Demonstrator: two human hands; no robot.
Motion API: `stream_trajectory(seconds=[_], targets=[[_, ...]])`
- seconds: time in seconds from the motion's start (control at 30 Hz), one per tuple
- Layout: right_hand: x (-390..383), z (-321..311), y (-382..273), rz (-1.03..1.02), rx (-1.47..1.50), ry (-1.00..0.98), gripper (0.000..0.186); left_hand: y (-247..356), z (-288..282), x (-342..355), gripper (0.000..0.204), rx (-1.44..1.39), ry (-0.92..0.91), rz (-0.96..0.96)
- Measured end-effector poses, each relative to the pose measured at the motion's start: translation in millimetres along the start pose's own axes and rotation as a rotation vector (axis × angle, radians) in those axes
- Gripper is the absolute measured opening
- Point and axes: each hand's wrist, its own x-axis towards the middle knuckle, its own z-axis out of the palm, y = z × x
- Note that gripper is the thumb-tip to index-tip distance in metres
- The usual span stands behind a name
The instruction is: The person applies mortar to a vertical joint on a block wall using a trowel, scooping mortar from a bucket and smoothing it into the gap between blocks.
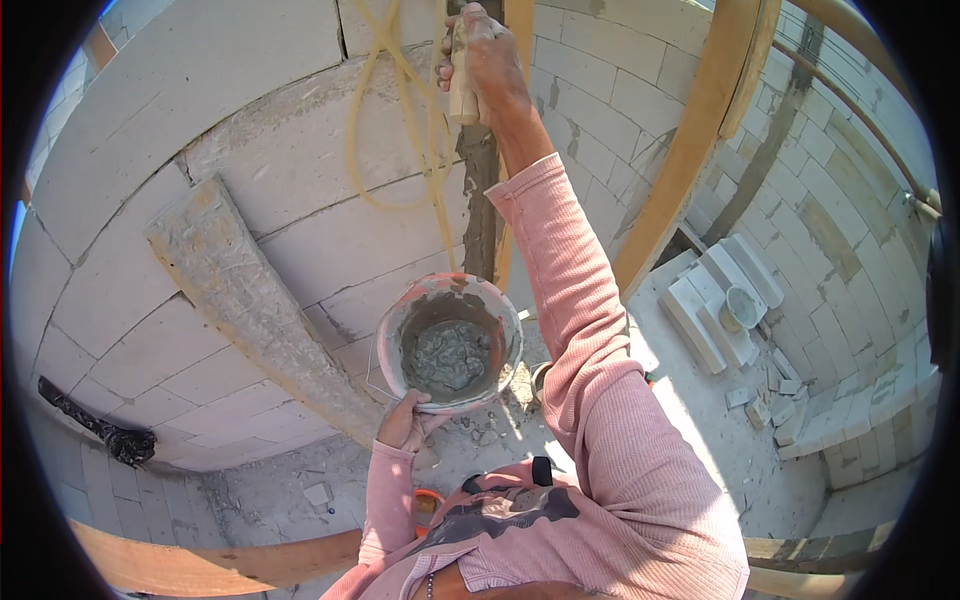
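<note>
At the lower middle, my left hand (402,420) grips the near rim of a bucket (509,345), which is tilted so its inside shows. Wet grey mortar (450,355) fills its bottom, and more is smeared round the wall. My right hand (487,65) is stretched far up the wall, closed round the pale handle of a wooden-handled trowel (462,85); its blade is mostly hidden. Beneath that hand runs a vertical strip of wet mortar (480,210) between the block wall and a timber board.
A yellow hose (355,150) hangs in loops left of the strip. A mortar-crusted plank (250,290) leans on the block wall (150,250). To the right stand a timber post (690,150) and stacked white blocks (700,300) with a second bucket (740,308). Rubble lies on the floor.
</note>
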Motion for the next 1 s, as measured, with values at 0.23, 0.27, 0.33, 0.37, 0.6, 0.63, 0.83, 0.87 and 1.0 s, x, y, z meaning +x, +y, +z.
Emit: stream_trajectory(seconds=[0.23, 0.27, 0.33, 0.37, 0.6, 0.63, 0.83, 0.87, 1.0], targets=[[-76.9, -28.7, 59.7, 0.216, -0.070, 0.053, 0.054, 8.9, -15.2, -8.2, 0.039, 0.001, 0.022, 0.012], [-87.6, -35.6, 70.4, 0.232, -0.085, 0.063, 0.054, 7.8, -17.8, -9.2, 0.039, -0.006, 0.030, 0.000], [-116.2, -41.1, 87.6, 0.279, -0.058, 0.061, 0.055, 7.6, -23.3, -16.8, 0.040, -0.026, 0.038, 0.014], [-132.2, -45.4, 97.4, 0.329, -0.045, 0.063, 0.055, 4.9, -26.7, -20.7, 0.040, -0.051, 0.039, 0.017], [-220.0, -89.9, 160.4, 0.434, -0.104, 0.121, 0.058, -14.3, -42.3, -22.2, 0.044, 0.011, 0.081, -0.018], [-225.9, -93.6, 151.4, 0.438, -0.116, 0.124, 0.058, -18.0, -46.3, -24.6, 0.030, 0.004, 0.089, -0.012], [-135.2, -69.6, -9.6, 0.236, -0.114, -0.009, 0.051, -30.5, -38.4, -23.3, 0.020, -0.004, 0.108, -0.047], [-113.5, -62.6, -34.0, 0.221, -0.107, -0.043, 0.048, -30.9, -37.6, -24.6, 0.020, -0.010, 0.100, -0.048], [-46.6, -38.9, -83.8, 0.062, -0.179, -0.130, 0.044, -29.9, -35.5, -20.9, 0.023, -0.020, 0.068, -0.059]])
